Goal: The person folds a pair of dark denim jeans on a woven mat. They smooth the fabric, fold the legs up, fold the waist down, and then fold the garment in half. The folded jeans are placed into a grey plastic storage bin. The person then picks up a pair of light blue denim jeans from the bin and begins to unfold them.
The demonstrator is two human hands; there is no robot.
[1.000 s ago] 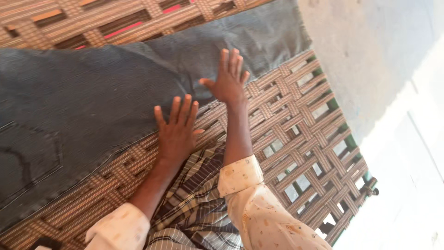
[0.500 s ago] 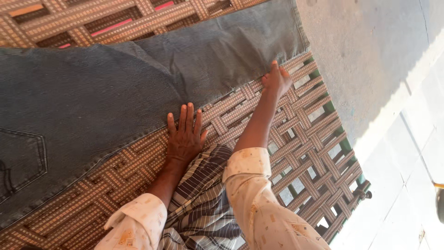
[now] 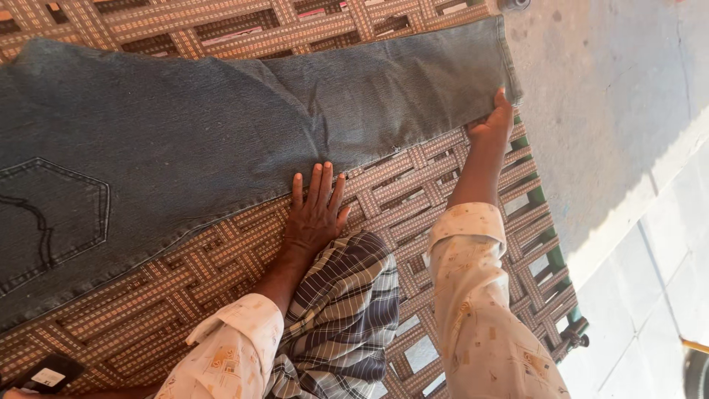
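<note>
Head view: left hand (image 3: 316, 210) flat on jeans (image 3: 185, 140); right hand (image 3: 493, 122) grips hem.

Woven cot (image 3: 244, 266); grey concrete floor (image 3: 613, 89); sunlit tiles (image 3: 657, 295)

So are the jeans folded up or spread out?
Spread out. The jeans lie flat across the woven bed, leg stretched to the right hand.

The jeans (image 3: 185, 148) are cut off at the left edge; right hand (image 3: 493, 122) fingertips are hidden beneath the hem.
</note>
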